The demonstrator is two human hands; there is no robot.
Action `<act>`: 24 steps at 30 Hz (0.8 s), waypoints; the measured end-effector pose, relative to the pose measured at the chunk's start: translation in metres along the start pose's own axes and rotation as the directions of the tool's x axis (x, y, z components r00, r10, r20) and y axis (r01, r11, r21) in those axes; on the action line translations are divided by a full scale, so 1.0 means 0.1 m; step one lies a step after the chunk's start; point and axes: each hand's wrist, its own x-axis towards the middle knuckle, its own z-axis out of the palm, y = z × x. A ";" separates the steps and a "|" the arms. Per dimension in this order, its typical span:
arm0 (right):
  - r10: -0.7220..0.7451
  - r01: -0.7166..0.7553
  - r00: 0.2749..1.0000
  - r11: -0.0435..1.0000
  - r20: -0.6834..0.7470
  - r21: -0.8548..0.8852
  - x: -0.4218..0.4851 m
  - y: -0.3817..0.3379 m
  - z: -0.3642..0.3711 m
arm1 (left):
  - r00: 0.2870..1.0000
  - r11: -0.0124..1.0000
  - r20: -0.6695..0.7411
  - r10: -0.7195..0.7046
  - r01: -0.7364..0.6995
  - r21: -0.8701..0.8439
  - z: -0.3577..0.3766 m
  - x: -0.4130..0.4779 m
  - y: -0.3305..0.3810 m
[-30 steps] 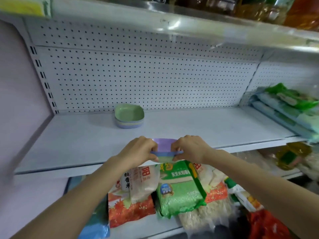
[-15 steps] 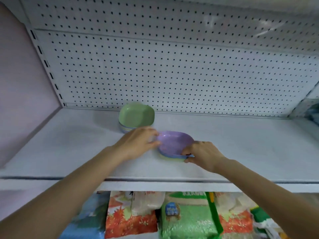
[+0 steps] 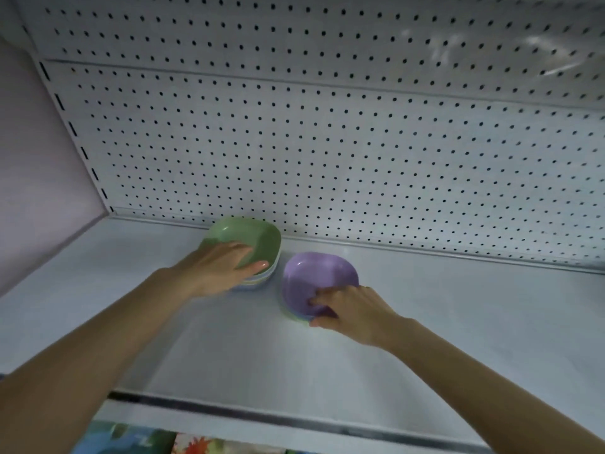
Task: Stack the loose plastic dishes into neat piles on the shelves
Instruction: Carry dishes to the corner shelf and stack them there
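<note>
Your left hand lies on the near side of the green dish. Its fingers reach almost straight over the rim into the hollow, and the thumb rests along the rim to their right. They are laid on it, not clenched, though blur softens the outline. The green dish tops a small pile, with paler and blue rims showing just beneath your thumb.

Your right hand grasps the purple dish by its near rim. The fingers curl down inside the hollow and the thumb is pressed against the outside edge below them. This dish also sits on others, and a green and a blue edge peep out right under your thumb.

Both piles stand on the white shelf. The purple one is just right of your left fingertips, close beside the green pile, and whether they touch is unclear. The pegboard rises just beyond the green dish.
</note>
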 end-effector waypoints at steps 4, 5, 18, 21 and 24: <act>0.073 -0.073 0.997 0.997 -0.020 0.024 0.14 0.15 0.00 | 0.993 0.996 0.090 -0.080 0.082 -0.020 0.16 0.07 0.08; 0.087 -0.087 0.996 0.996 -0.016 0.026 0.17 0.18 0.00 | 0.994 0.997 0.075 -0.077 0.078 -0.012 0.20 0.07 0.11; 0.140 -0.141 0.989 0.990 0.053 0.024 0.31 -0.01 -0.22 | 0.989 0.993 0.098 -0.107 0.101 0.063 0.25 -0.03 0.28; 0.065 -0.069 0.996 0.995 0.058 0.070 0.17 -0.22 -0.40 | 0.998 0.987 0.044 -0.039 0.032 0.157 0.08 -0.29 0.32; 0.014 -0.020 0.995 0.998 0.098 0.062 0.03 -0.54 -0.59 | 1.000 0.967 -0.012 -0.020 0.022 0.253 -0.18 -0.66 0.23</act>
